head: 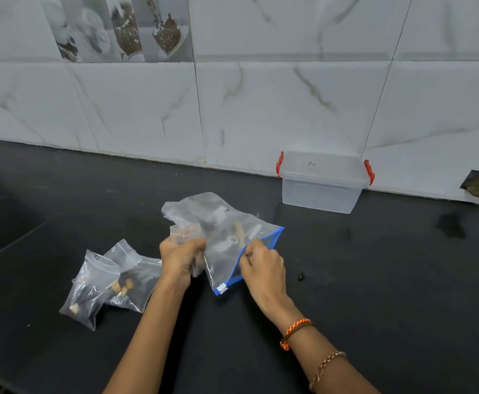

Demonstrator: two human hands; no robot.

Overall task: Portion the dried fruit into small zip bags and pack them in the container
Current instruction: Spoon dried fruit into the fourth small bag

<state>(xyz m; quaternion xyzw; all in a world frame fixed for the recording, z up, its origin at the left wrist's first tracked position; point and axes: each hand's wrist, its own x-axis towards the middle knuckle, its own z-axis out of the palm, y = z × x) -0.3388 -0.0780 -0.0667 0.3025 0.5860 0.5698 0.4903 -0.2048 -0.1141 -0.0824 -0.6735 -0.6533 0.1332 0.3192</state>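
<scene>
Now | left hand (182,255) grips small zip bag (182,233) | right hand (262,264) pinches blue-zip bag (232,231) mouth, between hands

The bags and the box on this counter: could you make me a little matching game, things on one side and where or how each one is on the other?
Things:
1. large zip bag
2. small filled bags
3. container
4. small bag in the left hand

States:
A. standing against the tiled wall, lid on, red clips
B. lying on the dark counter, left of the hands
C. blue zip edge, pinched by the right hand
D. gripped by the left hand, beside the large bag

Pairs: 1-C, 2-B, 3-A, 4-D
</scene>
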